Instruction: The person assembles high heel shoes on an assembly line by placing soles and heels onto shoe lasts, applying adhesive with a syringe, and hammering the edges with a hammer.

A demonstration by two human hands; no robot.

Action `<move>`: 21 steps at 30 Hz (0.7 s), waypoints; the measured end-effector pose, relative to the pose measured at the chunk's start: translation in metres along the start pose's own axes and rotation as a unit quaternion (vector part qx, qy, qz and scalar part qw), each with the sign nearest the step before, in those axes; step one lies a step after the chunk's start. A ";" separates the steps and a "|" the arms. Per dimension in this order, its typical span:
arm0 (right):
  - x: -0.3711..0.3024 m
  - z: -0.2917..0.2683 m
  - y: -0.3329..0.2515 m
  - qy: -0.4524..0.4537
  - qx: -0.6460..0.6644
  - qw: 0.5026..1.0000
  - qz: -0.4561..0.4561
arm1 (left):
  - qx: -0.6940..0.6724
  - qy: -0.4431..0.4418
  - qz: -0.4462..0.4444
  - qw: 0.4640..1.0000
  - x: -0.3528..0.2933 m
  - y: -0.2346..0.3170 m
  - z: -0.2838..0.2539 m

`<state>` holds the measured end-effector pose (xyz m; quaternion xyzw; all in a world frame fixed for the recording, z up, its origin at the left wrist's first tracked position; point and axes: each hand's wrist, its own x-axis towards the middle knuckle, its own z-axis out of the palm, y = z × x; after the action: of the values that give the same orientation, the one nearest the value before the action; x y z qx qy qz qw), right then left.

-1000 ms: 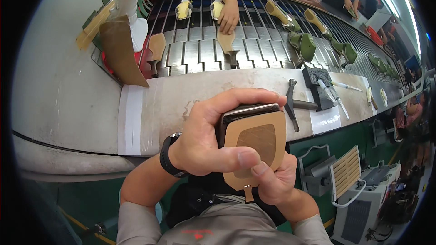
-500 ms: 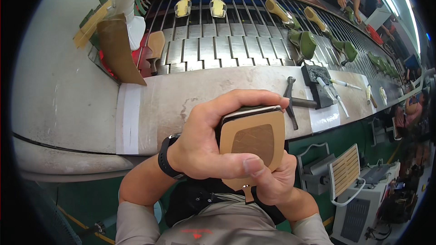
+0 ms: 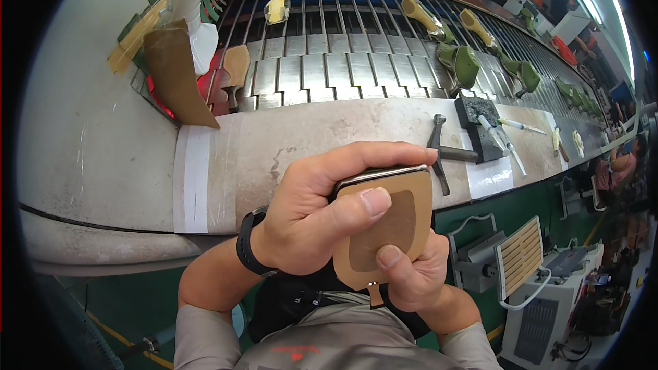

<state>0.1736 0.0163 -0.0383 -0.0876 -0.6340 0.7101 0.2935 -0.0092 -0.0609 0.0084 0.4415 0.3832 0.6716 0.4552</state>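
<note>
Both hands grip the tan insole (image 3: 387, 229), long axis upright: the left hand (image 3: 315, 223) wraps its top, the right hand (image 3: 404, 281) pinches its bottom.

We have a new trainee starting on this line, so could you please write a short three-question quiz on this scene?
1. True or false: both hands grip the tan sole piece.
2. Which tool lies on the bench just past the left hand? A hammer, B scissors, C brush.
3. What does the left wrist wear?

Key: 1 true, the right hand holds it from below. 2 A, the hammer. 3 A black wristband.
</note>
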 end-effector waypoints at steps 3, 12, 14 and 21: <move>-0.012 -0.008 -0.001 -0.013 -0.010 0.997 0.072 | -0.002 0.001 -0.016 1.000 -0.002 0.001 -0.002; -0.002 0.001 -0.006 0.033 0.055 0.997 0.030 | 0.069 -0.048 0.049 0.995 0.003 -0.008 -0.007; -0.004 -0.002 -0.007 0.028 0.045 0.998 0.042 | 0.064 -0.052 0.050 0.995 0.004 -0.009 -0.006; -0.008 -0.010 -0.005 0.022 0.022 0.997 0.069 | -0.032 -0.041 -0.011 0.999 0.006 -0.003 -0.001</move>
<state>0.1871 0.0207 -0.0374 -0.1404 -0.6045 0.7402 0.2590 -0.0104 -0.0547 0.0066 0.4500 0.3475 0.6593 0.4920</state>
